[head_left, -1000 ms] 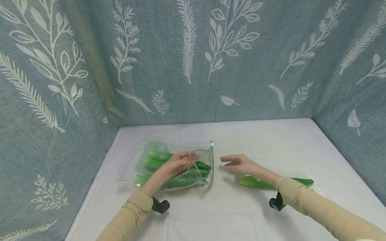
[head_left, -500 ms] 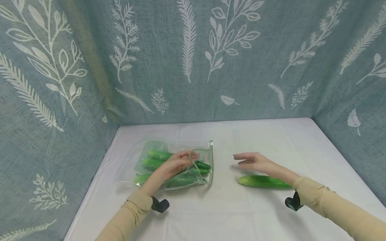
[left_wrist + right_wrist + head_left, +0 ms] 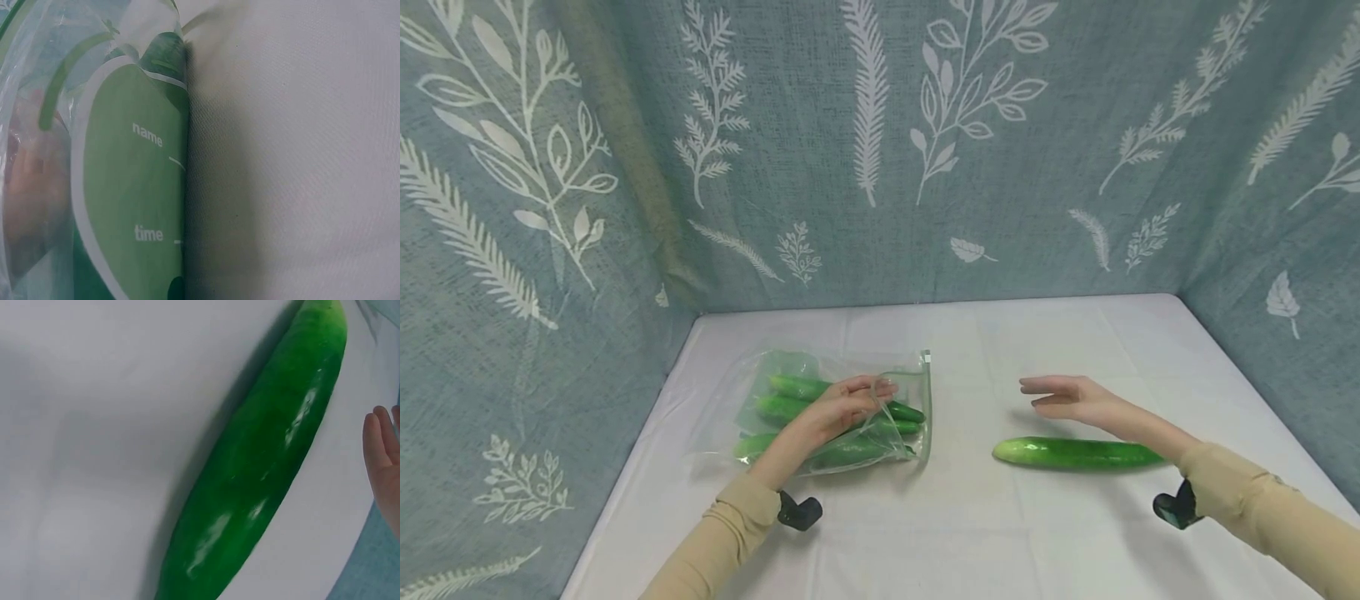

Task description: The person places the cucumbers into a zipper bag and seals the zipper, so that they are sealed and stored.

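A clear zip bag [image 3: 715,421] lies on the left half of the table with several cucumbers [image 3: 857,452] inside. My left hand [image 3: 835,410] grips the upper film at the bag's mouth, which gapes toward the right. In the left wrist view, part of that hand [image 3: 37,194] shows blurred behind plastic, beside a green label [image 3: 131,181] reading "name" and "time". One loose cucumber [image 3: 1067,452] lies crosswise on the right, its pale end toward the bag. Just beyond it my right hand [image 3: 1078,400] hovers, fingers extended and holding nothing; the right wrist view shows the cucumber [image 3: 256,450] close.
A white cloth [image 3: 955,533] covers the table. Blue-green patterned curtains [image 3: 820,150] stand along the back and both sides. A dark wrist camera [image 3: 800,511] sits on the left wrist and another camera [image 3: 1177,506] on the right.
My right hand has moved rightward, away from the bag's mouth, baring more of the loose cucumber. The left hand and the bag stay in place.
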A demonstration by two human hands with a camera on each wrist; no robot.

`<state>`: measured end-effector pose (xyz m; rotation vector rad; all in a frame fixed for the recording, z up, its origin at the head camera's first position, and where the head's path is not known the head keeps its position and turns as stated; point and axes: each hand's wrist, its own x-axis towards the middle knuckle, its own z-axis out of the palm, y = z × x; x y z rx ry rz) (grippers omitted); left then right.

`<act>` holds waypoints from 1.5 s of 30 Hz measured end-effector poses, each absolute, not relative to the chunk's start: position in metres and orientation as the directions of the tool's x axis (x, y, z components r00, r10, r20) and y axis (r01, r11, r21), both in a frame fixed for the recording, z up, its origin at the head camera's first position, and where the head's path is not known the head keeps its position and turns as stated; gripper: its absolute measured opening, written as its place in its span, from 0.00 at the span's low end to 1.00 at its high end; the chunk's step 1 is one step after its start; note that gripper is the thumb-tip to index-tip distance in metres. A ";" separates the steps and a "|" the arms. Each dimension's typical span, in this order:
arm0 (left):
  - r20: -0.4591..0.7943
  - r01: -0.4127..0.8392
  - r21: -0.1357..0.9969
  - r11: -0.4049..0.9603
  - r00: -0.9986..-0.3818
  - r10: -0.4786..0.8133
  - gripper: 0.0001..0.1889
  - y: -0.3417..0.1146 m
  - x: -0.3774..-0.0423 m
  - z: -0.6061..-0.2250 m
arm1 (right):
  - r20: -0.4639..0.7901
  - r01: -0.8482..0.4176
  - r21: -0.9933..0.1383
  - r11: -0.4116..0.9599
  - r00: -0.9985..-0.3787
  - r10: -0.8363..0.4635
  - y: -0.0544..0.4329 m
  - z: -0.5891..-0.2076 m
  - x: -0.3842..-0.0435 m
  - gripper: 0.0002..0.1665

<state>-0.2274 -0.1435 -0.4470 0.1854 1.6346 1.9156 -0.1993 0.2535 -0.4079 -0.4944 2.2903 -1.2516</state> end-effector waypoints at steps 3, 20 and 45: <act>-0.272 -0.352 0.934 -0.057 -0.807 0.524 0.30 -0.143 -0.228 -0.447 | -0.243 -0.073 -0.842 0.534 -0.833 -0.497 0.263 -0.410 -0.197 0.35; -0.277 -0.357 0.932 -0.064 -0.814 0.510 0.31 -0.143 -0.227 -0.445 | -0.298 -0.097 -0.788 0.608 -0.803 -0.515 0.311 -0.396 -0.197 0.34; -0.279 -0.358 0.932 -0.051 -0.803 0.527 0.31 -0.143 -0.228 -0.447 | -0.544 0.095 -0.735 0.672 -0.674 -0.500 0.392 -0.395 -0.191 0.34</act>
